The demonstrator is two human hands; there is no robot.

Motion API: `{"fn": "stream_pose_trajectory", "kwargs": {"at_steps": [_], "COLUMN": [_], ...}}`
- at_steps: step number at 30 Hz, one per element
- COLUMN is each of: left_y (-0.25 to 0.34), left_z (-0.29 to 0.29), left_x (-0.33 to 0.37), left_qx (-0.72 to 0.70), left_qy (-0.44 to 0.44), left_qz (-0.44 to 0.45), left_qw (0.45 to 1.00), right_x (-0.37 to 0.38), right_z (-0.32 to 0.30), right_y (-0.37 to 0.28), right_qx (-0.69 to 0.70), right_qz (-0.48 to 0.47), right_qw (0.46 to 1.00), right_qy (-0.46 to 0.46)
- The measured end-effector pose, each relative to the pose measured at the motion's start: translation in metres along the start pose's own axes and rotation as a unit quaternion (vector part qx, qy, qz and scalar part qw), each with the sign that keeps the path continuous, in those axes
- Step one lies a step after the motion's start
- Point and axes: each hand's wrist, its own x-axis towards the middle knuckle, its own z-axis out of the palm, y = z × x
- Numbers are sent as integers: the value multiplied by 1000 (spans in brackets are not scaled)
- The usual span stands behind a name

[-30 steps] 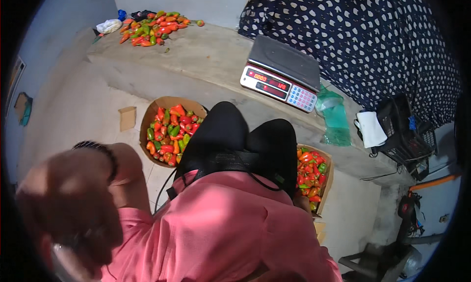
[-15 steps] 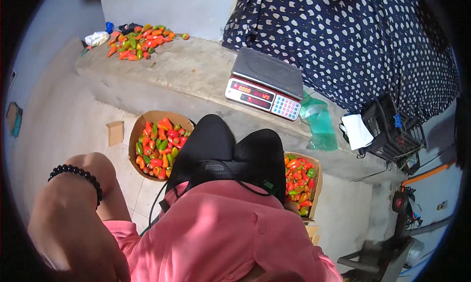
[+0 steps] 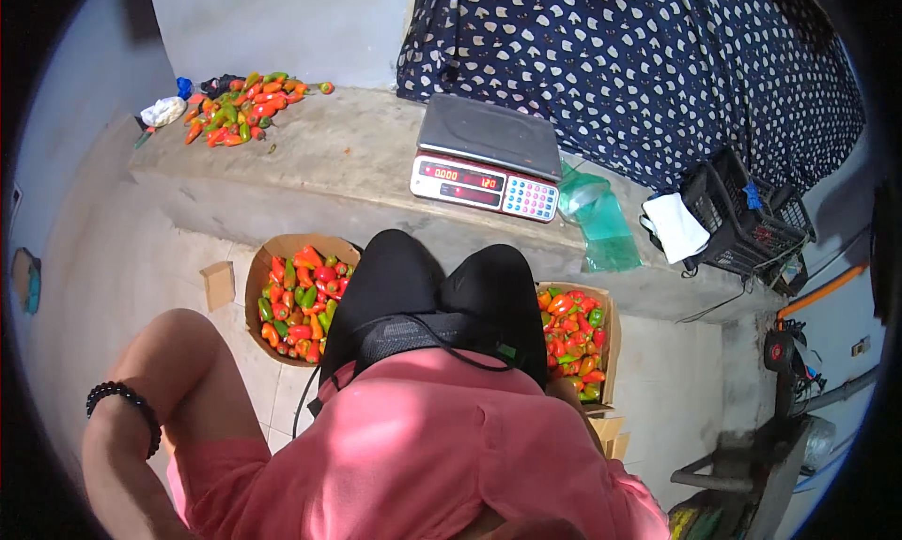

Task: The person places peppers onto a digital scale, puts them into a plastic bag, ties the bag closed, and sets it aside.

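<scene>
My left arm bends at the elbow at the lower left, with a black bead bracelet (image 3: pixel 124 410) round the wrist. My left hand (image 3: pixel 127 488) is raised close to the camera and runs off the lower edge, so its fingers are hidden. Only a sliver of my right arm (image 3: pixel 569 392) shows, in shade beside the right-hand box; the right hand's fingers cannot be seen. A cardboard box (image 3: pixel 256 282) of red, orange and green peppers (image 3: pixel 303 296) stands by my left leg. Another cardboard box (image 3: pixel 610 347) of peppers (image 3: pixel 573 338) stands by my right leg.
A low concrete ledge (image 3: pixel 348 155) crosses ahead, bearing a pile of peppers (image 3: pixel 240 108), a digital scale (image 3: pixel 489 150), a green plastic bag (image 3: pixel 601 225) and a black crate (image 3: pixel 738 221) with a white cloth (image 3: pixel 675 227). A patterned dark curtain (image 3: pixel 620 70) hangs behind. A cardboard piece (image 3: pixel 218 285) lies on the tiles.
The view has shifted slightly, moving the ledge and scale to the left. My left arm sits lower in the picture, its hand drawn further toward the lower edge. The peppers look the same.
</scene>
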Motion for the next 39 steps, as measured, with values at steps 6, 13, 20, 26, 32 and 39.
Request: {"fn": "stream_pose_trajectory", "kwargs": {"at_steps": [6,13,20,26,32,39], "left_y": [-19,-63,-78,-90,-76,-76], "left_z": [-1,10,-21,-4,11,-15], "left_x": [-11,-13,22,6,-27,-3], "left_qx": [-51,199,684,466,-119,-135], "left_qy": [29,65,104,193,54,154], "left_qz": [-17,347,670,673,244,156], "left_qw": [998,914,268,541,961,966], "right_x": [23,24,14,22,51,57], "right_z": [11,16,14,22,47,39], "right_y": [5,12,3,6,29,18], "right_qx": [-3,-10,59,19,-46,4], "right_qz": [-58,-23,37,-12,-66,-61], "right_qw": [998,999,998,1000,997,998], "right_qy": [-15,-25,8,17,2,7]}}
